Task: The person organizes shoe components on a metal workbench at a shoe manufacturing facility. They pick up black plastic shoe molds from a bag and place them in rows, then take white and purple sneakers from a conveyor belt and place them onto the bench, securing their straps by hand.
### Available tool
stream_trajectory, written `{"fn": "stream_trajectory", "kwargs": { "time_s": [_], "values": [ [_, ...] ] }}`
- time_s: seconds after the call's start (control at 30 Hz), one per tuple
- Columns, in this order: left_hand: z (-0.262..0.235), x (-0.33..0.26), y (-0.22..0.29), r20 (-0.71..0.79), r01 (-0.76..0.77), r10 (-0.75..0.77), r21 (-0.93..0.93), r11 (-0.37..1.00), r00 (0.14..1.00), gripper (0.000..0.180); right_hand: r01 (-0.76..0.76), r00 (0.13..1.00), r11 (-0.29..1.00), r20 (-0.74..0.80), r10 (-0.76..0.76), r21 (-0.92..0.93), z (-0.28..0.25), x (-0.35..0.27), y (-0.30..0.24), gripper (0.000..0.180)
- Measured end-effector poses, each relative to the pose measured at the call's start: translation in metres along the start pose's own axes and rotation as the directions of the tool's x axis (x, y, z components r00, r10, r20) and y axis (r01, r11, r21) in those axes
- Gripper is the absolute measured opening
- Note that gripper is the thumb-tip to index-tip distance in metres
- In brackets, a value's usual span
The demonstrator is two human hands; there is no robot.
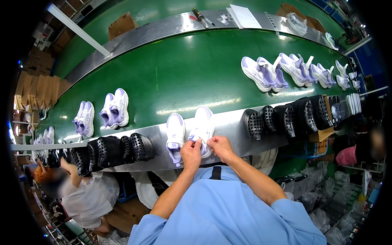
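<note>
Two white-and-lavender sneakers stand side by side on the metal ledge before me, toes pointing away. My left hand (191, 152) is closed with its fingertips at the tongue and opening of the right-hand sneaker (203, 121). From the other side, my right hand (221, 147) pinches at the same sneaker's collar. Whether a lace lies between my fingertips is too small to tell. The left-hand sneaker (175, 127) stands untouched beside my left hand, its lavender lining showing.
Black studded shoe-shaped forms line the ledge at left (108, 153) and right (286, 118). More sneakers stand on the green belt at left (114, 108) and right (263, 73). Beyond lie a screwdriver (199, 16) and paper sheets (244, 17). Other people sit at both sides.
</note>
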State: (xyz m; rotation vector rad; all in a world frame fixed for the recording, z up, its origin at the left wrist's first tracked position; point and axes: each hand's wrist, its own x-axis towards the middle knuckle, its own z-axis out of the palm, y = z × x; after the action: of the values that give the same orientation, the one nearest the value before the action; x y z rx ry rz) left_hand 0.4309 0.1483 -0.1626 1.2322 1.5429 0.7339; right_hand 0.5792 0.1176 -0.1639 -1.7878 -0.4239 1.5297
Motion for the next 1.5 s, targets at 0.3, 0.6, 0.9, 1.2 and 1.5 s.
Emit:
{"fn": "stream_trajectory", "kwargs": {
  "time_s": [0.3,0.6,0.9,1.2,1.5],
  "values": [
    [-0.015,-0.006,0.02,0.143,-0.452,0.434,0.405,0.795,0.89,0.013,0.214,0.928,0.83,-0.157,-0.337,-0.515,-0.022,-0.005,0.002,0.025],
    [-0.011,0.009,0.007,0.094,-0.549,0.562,0.395,0.737,0.822,0.016,0.243,0.941,0.771,-0.05,-0.335,-0.588,0.003,-0.022,-0.019,0.03],
    [-0.084,-0.028,0.039,0.149,-0.58,0.585,0.458,0.673,0.797,0.022,0.329,0.88,0.463,0.089,-0.467,-0.823,-0.002,-0.014,-0.009,0.031],
    [-0.111,-0.004,-0.027,-0.015,0.009,-0.001,0.541,0.841,1.0,0.051,0.435,0.772,0.194,0.254,-0.583,-0.879,0.042,-0.037,-0.053,0.026],
    [-0.108,0.001,-0.048,-0.099,-0.043,0.081,0.338,0.94,0.992,0.04,0.796,0.367,-0.202,0.721,-0.588,-0.57,0.127,-0.01,-0.056,0.023]
  ]
}}
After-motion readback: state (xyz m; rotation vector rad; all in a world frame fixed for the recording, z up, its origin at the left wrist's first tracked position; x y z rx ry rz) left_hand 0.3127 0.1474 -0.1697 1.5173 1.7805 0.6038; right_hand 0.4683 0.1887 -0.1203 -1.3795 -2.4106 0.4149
